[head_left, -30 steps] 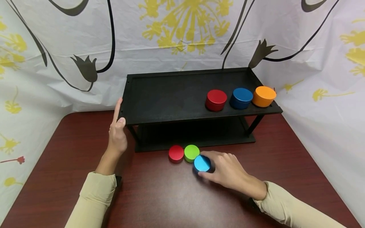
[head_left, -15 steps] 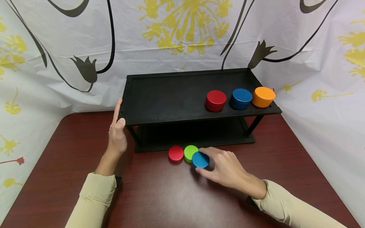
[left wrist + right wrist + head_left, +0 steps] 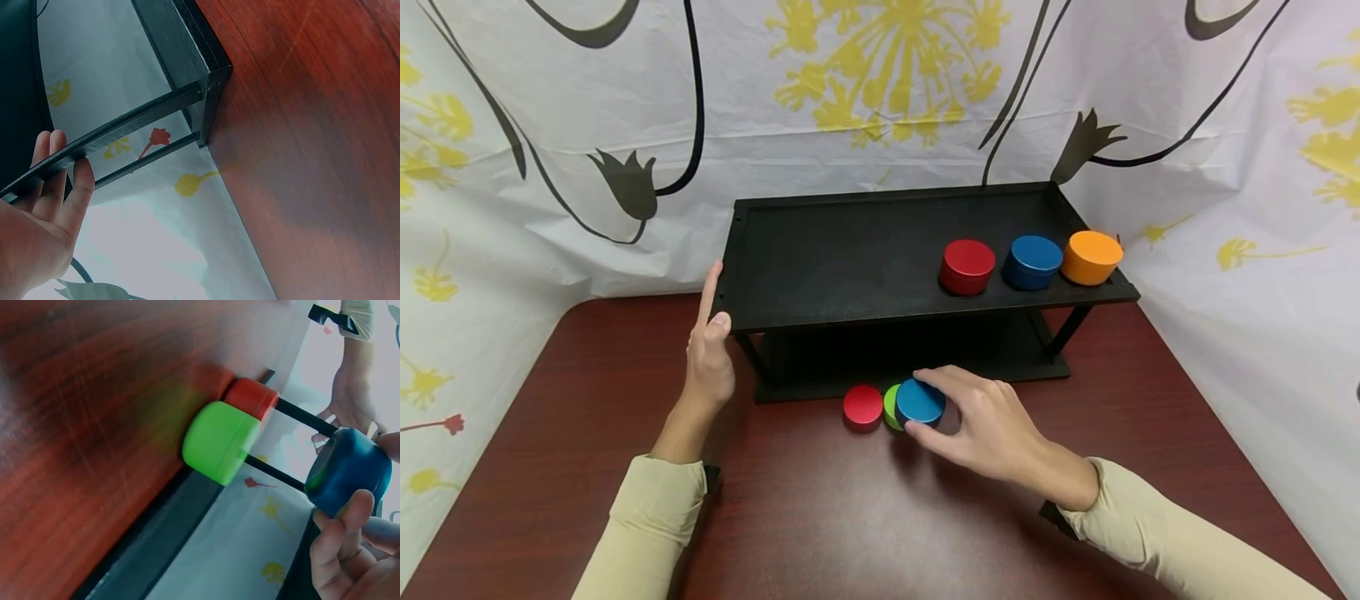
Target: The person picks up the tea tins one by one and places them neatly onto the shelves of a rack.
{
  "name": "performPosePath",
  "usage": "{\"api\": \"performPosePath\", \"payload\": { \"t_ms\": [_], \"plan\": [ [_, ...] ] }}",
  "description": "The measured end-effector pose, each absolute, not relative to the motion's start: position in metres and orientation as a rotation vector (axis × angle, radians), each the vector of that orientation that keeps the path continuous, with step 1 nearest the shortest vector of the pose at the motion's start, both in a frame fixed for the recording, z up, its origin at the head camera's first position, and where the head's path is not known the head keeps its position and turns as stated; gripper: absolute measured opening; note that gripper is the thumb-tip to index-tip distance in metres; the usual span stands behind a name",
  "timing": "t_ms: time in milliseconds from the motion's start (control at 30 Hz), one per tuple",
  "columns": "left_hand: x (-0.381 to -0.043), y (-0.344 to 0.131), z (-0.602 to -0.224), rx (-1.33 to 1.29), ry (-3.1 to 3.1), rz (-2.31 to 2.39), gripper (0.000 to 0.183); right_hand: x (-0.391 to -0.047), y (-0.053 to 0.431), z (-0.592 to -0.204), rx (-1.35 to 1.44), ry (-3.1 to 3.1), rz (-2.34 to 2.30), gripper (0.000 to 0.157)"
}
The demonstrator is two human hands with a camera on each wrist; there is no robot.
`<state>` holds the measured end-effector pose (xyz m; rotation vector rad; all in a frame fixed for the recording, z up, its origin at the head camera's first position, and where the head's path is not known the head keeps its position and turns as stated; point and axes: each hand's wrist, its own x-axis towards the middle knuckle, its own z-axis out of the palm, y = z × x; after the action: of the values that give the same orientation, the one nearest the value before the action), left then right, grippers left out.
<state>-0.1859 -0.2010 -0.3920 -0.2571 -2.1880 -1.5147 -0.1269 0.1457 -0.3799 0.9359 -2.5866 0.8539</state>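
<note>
My right hand [image 3: 992, 425] grips a blue round tin [image 3: 921, 402] by its sides, thumb in front and fingers behind. In the right wrist view this blue tin [image 3: 350, 472] is raised off the table, apart from the green round tin [image 3: 222, 442]. On the tabletop the green tin [image 3: 891, 407], partly covered by the blue one in the head view, stands beside a smaller red tin [image 3: 862, 408]. My left hand [image 3: 709, 362] holds the left end of a black two-level shelf [image 3: 835, 258]; in the left wrist view its fingers [image 3: 78, 194] reach past a shelf leg.
Along the right part of the shelf's upper level stand a larger red tin [image 3: 967, 267], another blue tin [image 3: 1033, 262] and an orange tin [image 3: 1092, 257]. The lower level [image 3: 1000, 367] sits just behind the small tins. A patterned white sheet [image 3: 865, 100] hangs behind the wooden table [image 3: 820, 517].
My right hand has lifted the blue tin and moved it up and left, so it now overlaps the green tin in the head view. The left hand has stayed on the shelf.
</note>
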Motion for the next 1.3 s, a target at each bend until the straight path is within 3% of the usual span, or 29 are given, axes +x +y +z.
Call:
{"api": "performPosePath", "payload": {
  "t_ms": [1300],
  "plan": [
    [-0.184,-0.2,-0.391,-0.261,-2.193,-1.513,0.066,-0.155,0.127,-0.316,0.88,-2.258,0.962,0.052]
  ]
}}
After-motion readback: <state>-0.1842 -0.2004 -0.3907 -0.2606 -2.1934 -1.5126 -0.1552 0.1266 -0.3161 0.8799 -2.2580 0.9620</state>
